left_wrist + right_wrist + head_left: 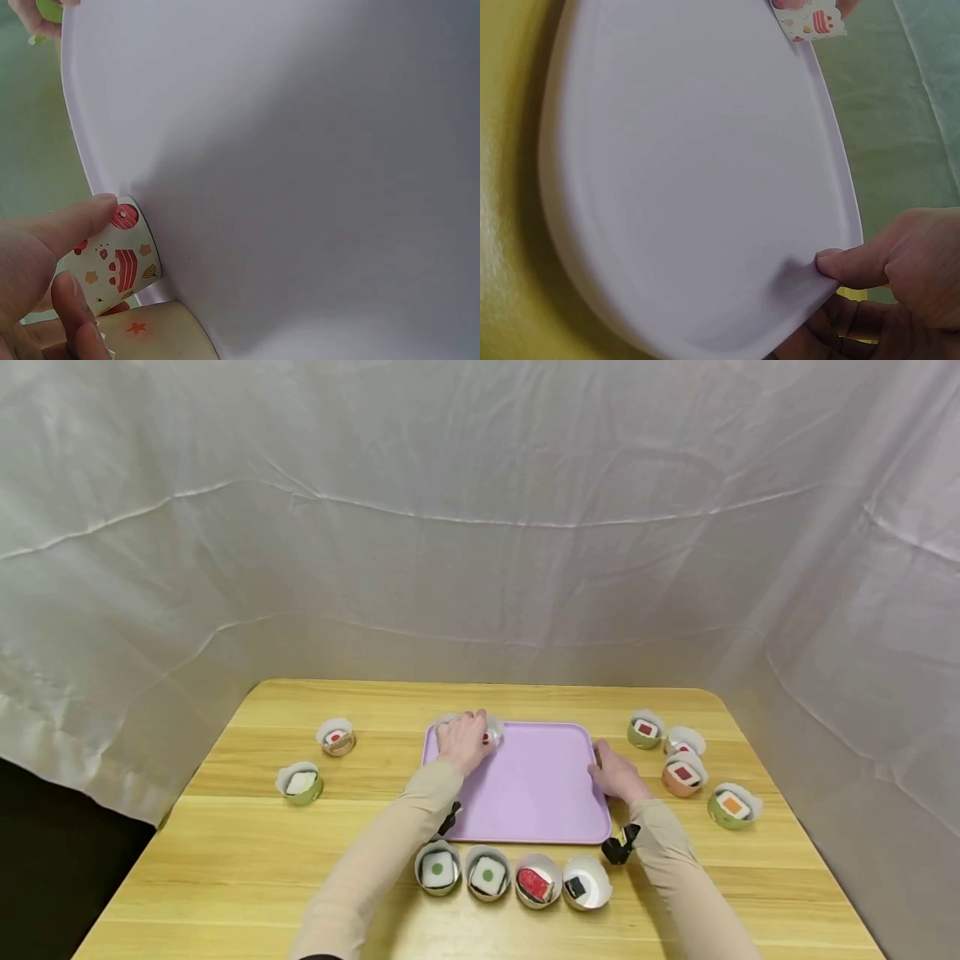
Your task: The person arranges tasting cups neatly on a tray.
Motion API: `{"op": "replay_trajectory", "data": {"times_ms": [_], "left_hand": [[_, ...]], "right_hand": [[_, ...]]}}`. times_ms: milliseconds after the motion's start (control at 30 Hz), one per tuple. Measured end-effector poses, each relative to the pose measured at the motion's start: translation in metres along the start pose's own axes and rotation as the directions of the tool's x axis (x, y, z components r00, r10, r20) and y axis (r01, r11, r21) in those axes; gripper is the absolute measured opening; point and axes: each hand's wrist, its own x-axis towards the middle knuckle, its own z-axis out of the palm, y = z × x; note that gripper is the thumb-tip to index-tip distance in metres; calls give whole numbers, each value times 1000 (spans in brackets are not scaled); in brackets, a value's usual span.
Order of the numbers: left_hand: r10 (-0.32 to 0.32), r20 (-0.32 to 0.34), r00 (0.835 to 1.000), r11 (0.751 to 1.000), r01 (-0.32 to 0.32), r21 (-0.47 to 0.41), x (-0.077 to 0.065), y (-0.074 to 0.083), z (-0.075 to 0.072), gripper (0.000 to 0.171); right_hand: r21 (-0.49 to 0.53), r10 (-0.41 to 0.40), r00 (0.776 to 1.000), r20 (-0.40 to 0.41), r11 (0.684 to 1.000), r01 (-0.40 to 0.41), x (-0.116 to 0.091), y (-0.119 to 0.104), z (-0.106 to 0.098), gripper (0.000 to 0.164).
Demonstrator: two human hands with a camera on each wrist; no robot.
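Observation:
A lilac tray lies on the wooden table, in the middle of the head view. At its far left corner my left hand holds a paper cup printed with cakes and a donut, thumb on its side. Right beside that cup in the left wrist view is a plainer, tan paper cup, partly behind my fingers. My right hand grips the tray's right edge. In the right wrist view its thumb presses on the rim, with the fingers curled underneath.
In front of the tray stands a row of paper cups, including one with a red-topped piece and one with a dark piece. Two cups, one green, sit at the left. Several more, including an orange-filled one, stand at the right.

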Motion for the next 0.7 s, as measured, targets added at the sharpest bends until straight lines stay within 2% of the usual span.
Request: {"op": "replay_trajectory", "data": {"times_ms": [267, 467, 567, 700], "left_hand": [[-7, 0, 1000, 1000, 7, 0, 2, 0, 1, 44], [17, -12, 1000, 999, -18, -35, -1, -4, 3, 68], [23, -31, 999, 995, -26, -93, -4, -9, 1, 79], [-17, -70, 997, 972, 0, -236, -5, -21, -6, 80]], "right_hand": [[1, 6, 1000, 9, 1000, -6, 0, 0, -1, 45], [5, 2, 1000, 10, 1000, -3, 0, 1, 0, 45], [4, 8, 1000, 12, 1000, -8, 1, 1, 0, 45], [4, 8, 1000, 11, 1000, -8, 1, 1, 0, 46]]}}
